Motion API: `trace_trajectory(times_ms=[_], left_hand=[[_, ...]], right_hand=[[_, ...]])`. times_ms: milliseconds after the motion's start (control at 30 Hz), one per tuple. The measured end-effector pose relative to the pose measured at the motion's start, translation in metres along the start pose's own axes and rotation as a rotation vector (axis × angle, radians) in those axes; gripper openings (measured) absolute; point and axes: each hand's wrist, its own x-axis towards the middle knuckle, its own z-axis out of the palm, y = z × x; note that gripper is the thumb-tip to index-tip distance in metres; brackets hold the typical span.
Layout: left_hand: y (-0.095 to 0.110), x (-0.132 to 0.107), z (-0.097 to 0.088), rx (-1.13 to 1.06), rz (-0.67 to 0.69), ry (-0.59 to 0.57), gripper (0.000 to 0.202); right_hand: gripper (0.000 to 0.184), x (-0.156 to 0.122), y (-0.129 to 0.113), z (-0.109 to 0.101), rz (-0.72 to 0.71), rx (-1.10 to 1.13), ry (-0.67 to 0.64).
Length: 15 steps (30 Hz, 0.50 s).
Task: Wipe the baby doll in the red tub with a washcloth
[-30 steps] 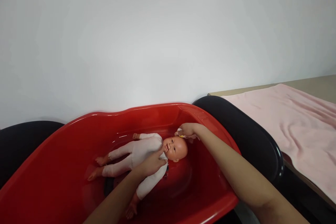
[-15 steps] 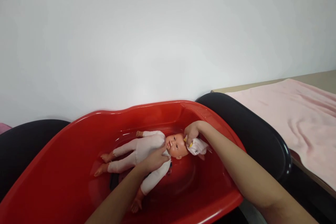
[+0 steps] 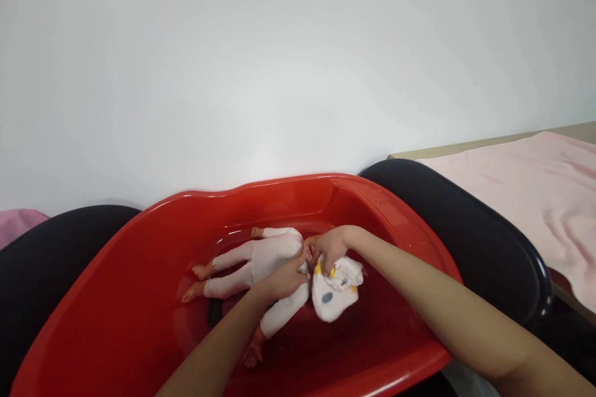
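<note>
A baby doll (image 3: 254, 260) in a pale pink suit lies on its back inside a red plastic tub (image 3: 139, 273), its head to the right. My left hand (image 3: 282, 279) rests on the doll's chest near the neck, fingers curled against it. My right hand (image 3: 328, 247) grips a white washcloth (image 3: 336, 288) with yellow and grey marks. The cloth lies over the doll's face and hides the head.
The tub sits in a black basin (image 3: 470, 229) against a white wall. A pink towel (image 3: 540, 192) is spread on a beige counter to the right. A bit of pink cloth (image 3: 18, 223) shows at the far left.
My right hand has moved from behind the doll's head across its face, drawing the washcloth over it. The left hand stays on the chest. The view has shifted left a little.
</note>
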Motion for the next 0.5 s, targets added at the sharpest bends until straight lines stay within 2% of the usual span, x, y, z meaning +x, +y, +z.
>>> trace_trajectory(times_ms=[67, 133, 167, 300, 333, 433, 500], left_hand=[[-0.003, 0.001, 0.000, 0.032, -0.037, 0.024, 0.069], [-0.004, 0.001, -0.001, 0.053, -0.037, 0.017, 0.070], [-0.004, 0.001, -0.001, 0.060, -0.019, 0.010, 0.070], [-0.001, 0.000, -0.004, 0.048, 0.063, 0.004, 0.077], [0.000, 0.000, -0.004, 0.046, 0.061, 0.010, 0.078], [-0.001, -0.002, -0.003, 0.078, 0.003, 0.015, 0.074], [-0.004, -0.002, -0.001, 0.133, -0.023, 0.073, 0.066]], right_hand=[[0.024, -0.006, 0.002, -0.007, 0.163, -0.159, -0.138], [0.023, -0.016, 0.001, -0.017, 0.308, -0.270, -0.165], [0.025, -0.020, 0.000, -0.021, 0.314, -0.290, -0.134], [0.038, -0.026, -0.011, -0.022, 0.071, -0.230, 0.024], [0.039, -0.024, -0.013, -0.020, 0.070, -0.242, 0.041], [0.034, -0.018, -0.012, -0.017, 0.300, -0.371, 0.004], [0.026, -0.021, -0.006, -0.022, 0.438, -0.419, -0.055]])
